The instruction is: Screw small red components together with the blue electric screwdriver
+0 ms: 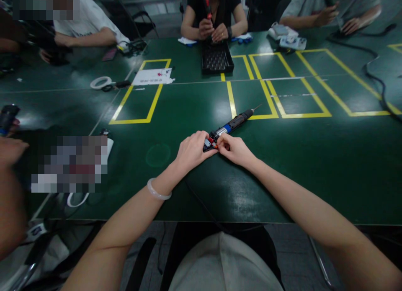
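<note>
An electric screwdriver [230, 125] with a black and blue body lies on the green table [314, 157], its tip pointing away to the upper right. Both hands meet at its near end, where red and black parts show. My left hand [192, 150] has its fingers curled around that end from the left. From the right, my right hand [234, 148] pinches the same end with its fingertips. A pale bangle [158, 192] sits on my left wrist. A dark cable [201, 203] runs from the tool back toward me.
Yellow tape rectangles [140, 115] mark the table. A black tray [216, 60] stands at the far middle, a tape roll [101, 82] and a paper sheet [153, 76] at far left. Other people sit opposite and at left. Cables [373, 73] cross the right side.
</note>
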Action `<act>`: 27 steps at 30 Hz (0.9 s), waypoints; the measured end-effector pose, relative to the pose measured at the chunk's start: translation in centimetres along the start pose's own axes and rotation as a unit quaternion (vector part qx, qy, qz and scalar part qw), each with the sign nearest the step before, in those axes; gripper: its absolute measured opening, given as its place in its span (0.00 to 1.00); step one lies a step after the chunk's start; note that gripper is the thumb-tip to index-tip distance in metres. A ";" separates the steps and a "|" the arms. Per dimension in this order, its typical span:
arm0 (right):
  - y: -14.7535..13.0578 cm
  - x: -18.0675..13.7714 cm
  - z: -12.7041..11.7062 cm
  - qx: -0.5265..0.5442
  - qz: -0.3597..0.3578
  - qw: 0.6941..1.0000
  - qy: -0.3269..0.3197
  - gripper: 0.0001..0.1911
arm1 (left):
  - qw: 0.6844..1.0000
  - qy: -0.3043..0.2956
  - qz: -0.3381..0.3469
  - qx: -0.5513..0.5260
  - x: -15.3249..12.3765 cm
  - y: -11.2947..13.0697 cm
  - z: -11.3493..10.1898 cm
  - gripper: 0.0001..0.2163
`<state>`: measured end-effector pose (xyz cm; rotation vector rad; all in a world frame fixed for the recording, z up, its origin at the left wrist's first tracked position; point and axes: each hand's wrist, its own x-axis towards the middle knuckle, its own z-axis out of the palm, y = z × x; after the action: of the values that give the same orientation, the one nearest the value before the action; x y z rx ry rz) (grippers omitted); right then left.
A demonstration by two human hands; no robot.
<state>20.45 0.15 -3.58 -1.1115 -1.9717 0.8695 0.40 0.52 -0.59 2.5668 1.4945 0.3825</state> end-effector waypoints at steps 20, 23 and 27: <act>0.8 0.2 -0.2 -0.026 -0.016 1.000 -0.001 0.04 | 0.964 0.072 -0.249 0.065 1.2 -9.3 -1.6 0.22; 0.9 0.3 -0.2 -0.034 -0.019 0.999 -0.008 0.04 | 0.942 0.102 -0.313 0.071 1.5 -11.8 -1.9 0.23; 1.1 0.4 -0.1 -0.049 -0.016 0.999 -0.015 0.05 | 0.915 0.143 -0.372 0.056 1.8 -14.8 -2.4 0.26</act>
<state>20.78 0.97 -4.32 -1.1255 -2.0697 0.7845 -11.77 9.36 -1.76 1.8373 2.4927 0.5802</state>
